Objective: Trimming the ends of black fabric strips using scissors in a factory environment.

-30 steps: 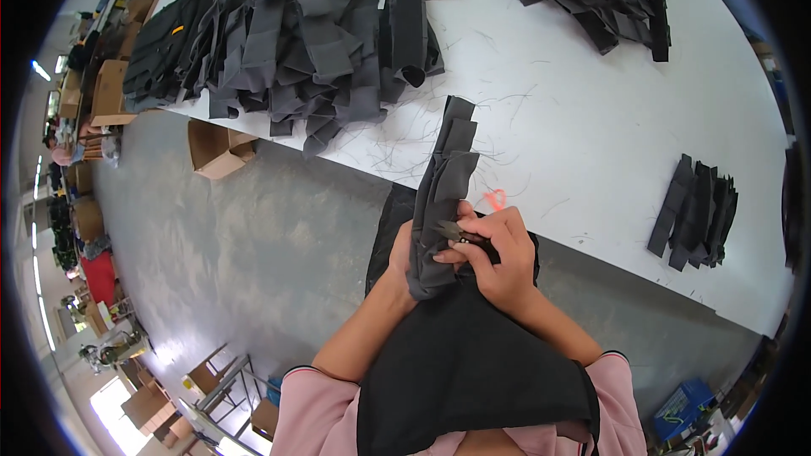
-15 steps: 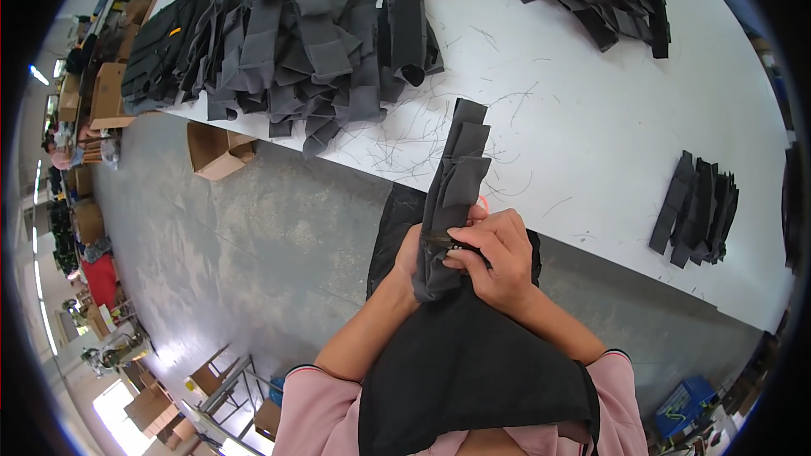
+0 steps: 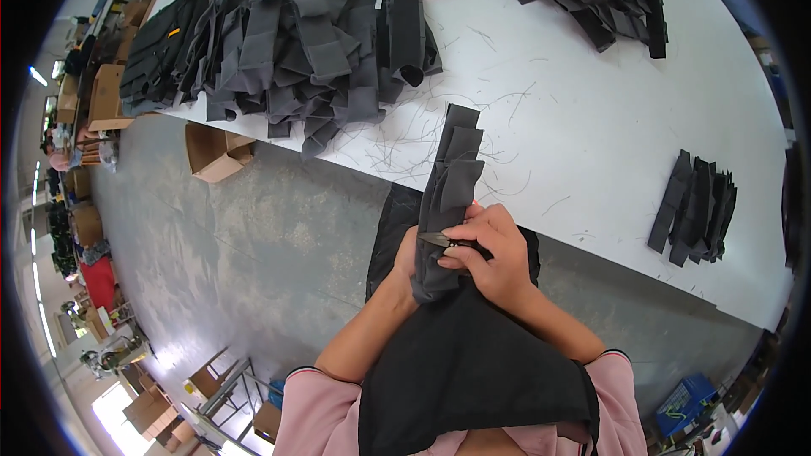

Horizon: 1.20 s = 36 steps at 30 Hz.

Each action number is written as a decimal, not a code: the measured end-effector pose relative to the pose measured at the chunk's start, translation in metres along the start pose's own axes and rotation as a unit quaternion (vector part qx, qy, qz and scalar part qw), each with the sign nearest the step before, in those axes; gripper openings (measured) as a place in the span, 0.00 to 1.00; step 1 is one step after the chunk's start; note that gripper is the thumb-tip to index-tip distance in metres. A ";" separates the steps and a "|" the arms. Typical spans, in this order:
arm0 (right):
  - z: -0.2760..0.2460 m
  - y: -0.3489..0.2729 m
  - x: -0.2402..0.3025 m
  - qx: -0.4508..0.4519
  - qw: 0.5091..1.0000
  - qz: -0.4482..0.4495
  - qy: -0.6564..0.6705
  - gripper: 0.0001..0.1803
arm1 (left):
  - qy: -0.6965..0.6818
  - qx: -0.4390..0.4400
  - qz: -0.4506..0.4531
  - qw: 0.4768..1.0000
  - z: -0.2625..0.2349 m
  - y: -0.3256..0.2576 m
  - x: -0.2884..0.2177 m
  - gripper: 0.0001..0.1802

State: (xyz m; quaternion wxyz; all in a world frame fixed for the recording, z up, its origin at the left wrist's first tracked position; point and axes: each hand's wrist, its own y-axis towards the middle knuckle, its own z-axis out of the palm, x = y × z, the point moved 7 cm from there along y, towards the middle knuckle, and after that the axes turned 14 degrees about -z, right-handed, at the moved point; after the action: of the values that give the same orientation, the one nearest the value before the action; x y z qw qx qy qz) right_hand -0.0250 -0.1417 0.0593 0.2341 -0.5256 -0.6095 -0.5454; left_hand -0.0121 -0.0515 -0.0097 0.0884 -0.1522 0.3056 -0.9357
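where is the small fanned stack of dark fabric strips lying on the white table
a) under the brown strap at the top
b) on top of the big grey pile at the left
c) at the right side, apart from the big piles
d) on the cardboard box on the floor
c: the small fanned stack of dark strips lies alone on the white table at the right, well clear of the big grey pile.

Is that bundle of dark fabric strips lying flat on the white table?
No, the fabric strips are held up by both hands at the table edge.
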 end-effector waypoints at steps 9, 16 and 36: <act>0.002 -0.008 -0.005 -0.029 0.975 0.149 0.160 0.20 | 0.155 -0.153 0.095 0.971 0.006 -0.009 -0.006 0.20; 0.015 -0.010 -0.021 0.008 0.947 0.233 0.222 0.18 | 0.273 -0.161 0.191 0.929 -0.003 -0.024 -0.017 0.23; -0.038 0.020 0.009 0.011 0.983 -0.028 -0.183 0.16 | 0.323 -0.034 0.144 0.935 0.036 -0.033 -0.022 0.13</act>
State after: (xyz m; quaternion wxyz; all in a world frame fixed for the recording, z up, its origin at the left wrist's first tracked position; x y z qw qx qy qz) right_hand -0.0209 -0.1762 0.0871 0.1094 -0.5967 -0.6623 -0.4397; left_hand 0.0187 -0.0388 0.0328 0.1135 0.2008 0.3681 -0.9007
